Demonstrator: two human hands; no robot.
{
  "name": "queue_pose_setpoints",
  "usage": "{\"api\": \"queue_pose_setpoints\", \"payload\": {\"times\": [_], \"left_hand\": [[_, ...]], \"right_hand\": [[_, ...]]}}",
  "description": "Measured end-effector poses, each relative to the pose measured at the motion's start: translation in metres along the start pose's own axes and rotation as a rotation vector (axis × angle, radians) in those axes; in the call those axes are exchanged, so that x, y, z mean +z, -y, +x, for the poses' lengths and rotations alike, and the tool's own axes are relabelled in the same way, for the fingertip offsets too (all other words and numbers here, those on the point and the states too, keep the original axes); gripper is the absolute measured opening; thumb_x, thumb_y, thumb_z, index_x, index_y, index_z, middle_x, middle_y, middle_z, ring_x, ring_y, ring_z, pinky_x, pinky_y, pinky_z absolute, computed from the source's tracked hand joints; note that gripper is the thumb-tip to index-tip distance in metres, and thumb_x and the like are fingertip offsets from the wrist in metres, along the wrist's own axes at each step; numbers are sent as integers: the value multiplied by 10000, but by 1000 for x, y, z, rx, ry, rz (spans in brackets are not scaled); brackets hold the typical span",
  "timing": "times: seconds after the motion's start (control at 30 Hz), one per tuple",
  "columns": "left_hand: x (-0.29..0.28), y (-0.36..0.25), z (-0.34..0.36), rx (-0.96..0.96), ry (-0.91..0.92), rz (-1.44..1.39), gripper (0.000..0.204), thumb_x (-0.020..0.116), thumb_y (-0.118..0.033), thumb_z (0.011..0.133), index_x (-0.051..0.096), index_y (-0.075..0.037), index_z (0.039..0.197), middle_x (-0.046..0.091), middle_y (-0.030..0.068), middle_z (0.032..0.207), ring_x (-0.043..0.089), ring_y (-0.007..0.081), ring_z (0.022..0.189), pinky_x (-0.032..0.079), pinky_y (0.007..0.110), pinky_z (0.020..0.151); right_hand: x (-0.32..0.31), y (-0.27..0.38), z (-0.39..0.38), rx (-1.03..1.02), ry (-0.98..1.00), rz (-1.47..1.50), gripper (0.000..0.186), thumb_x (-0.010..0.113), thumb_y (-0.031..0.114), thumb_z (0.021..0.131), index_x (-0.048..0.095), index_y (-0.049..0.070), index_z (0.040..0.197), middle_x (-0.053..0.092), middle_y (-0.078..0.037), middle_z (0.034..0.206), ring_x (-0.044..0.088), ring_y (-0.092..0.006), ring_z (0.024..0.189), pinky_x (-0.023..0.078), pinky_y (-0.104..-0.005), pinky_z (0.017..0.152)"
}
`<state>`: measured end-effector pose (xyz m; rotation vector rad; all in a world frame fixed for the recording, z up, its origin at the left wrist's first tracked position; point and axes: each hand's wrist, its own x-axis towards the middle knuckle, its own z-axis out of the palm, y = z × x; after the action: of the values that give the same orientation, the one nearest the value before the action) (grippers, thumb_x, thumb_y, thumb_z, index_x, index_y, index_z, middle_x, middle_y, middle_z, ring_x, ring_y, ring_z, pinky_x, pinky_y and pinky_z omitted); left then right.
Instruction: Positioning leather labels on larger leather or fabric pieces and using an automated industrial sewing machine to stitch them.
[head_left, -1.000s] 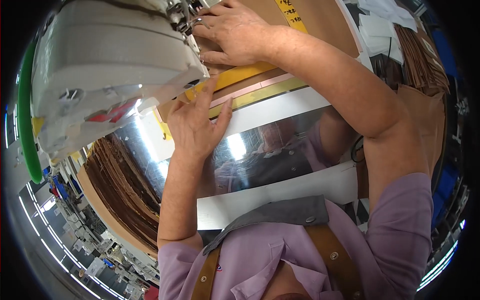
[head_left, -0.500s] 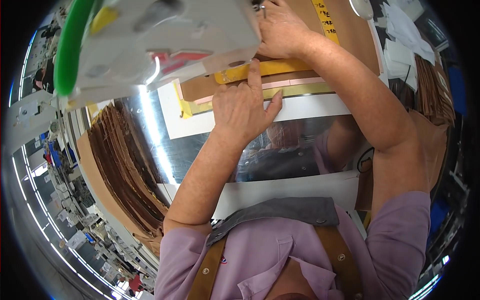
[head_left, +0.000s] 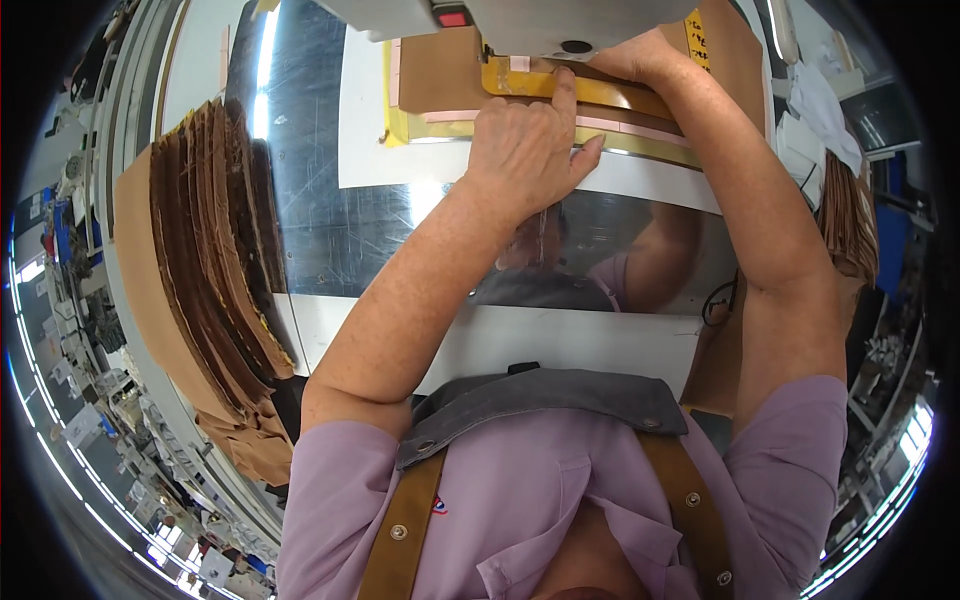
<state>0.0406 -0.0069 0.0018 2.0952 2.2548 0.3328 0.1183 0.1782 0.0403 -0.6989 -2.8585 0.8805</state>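
Note:
My left hand lies palm down, with its index fingertip on a yellow strip and its thumb stretched to the right. This strip rests across a flat brown panel, which has pale pink edging along its near side. Beyond and to the right, my right hand reaches in under a grey-white machine head. The machine covers its fingers, so their grip does not show. The machine's working point is hidden as well.
A white sheet lies under the brown panel on a shiny metal plate. Stacked brown pieces stand at the left, and more brown pieces hang at the right below crumpled white material. A second yellow strip bears handwriting.
The whole view has shifted, and the green-edged clear sheet has left it. The machine head now covers my right fingers. My left index finger stays on the same part of the yellow strip.

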Motion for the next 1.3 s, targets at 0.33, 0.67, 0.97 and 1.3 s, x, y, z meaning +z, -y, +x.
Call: {"api": "queue_pose_setpoints", "payload": {"times": [0.33, 0.67, 0.97, 1.3], "left_hand": [[0, -4, 1, -30, -30, -44, 711, 603, -502, 917, 554, 65, 1342, 689, 76, 656, 696, 235, 616, 530, 363, 619], [-3, -1, -1, -38, -33, -78, 715, 593, -502, 927, 549, 83, 1337, 693, 70, 670, 705, 226, 636, 523, 355, 620], [5, -4, 3, 23, -69, -66, 725, 583, -496, 932, 536, 90, 1356, 687, 52, 666, 699, 219, 625, 521, 349, 619], [-5, -13, 8, -16, 82, -71, 722, 580, -465, 940, 511, 106, 1376, 696, 58, 678, 696, 202, 644, 480, 358, 654]], "right_hand": [[34, -52, 10, -29, -105, -261, 469, 657, 385, 875, 654, 138, 1274, 685, -105, 1242, 597, -310, 1204, 447, -467, 1019], [35, -47, 10, -42, -126, -278, 421, 741, 309, 847, 675, 108, 1211, 704, -129, 1179, 643, -309, 1107, 509, -413, 936], [33, -61, 6, 23, -125, -250, 425, 703, 363, 861, 678, 150, 1228, 683, -129, 1230, 620, -342, 1141, 485, -436, 978], [40, -73, 8, 4, -142, -288, 534, 652, 455, 868, 632, 202, 1337, 583, -124, 1395, 451, -348, 1360, 274, -492, 1169]]}}
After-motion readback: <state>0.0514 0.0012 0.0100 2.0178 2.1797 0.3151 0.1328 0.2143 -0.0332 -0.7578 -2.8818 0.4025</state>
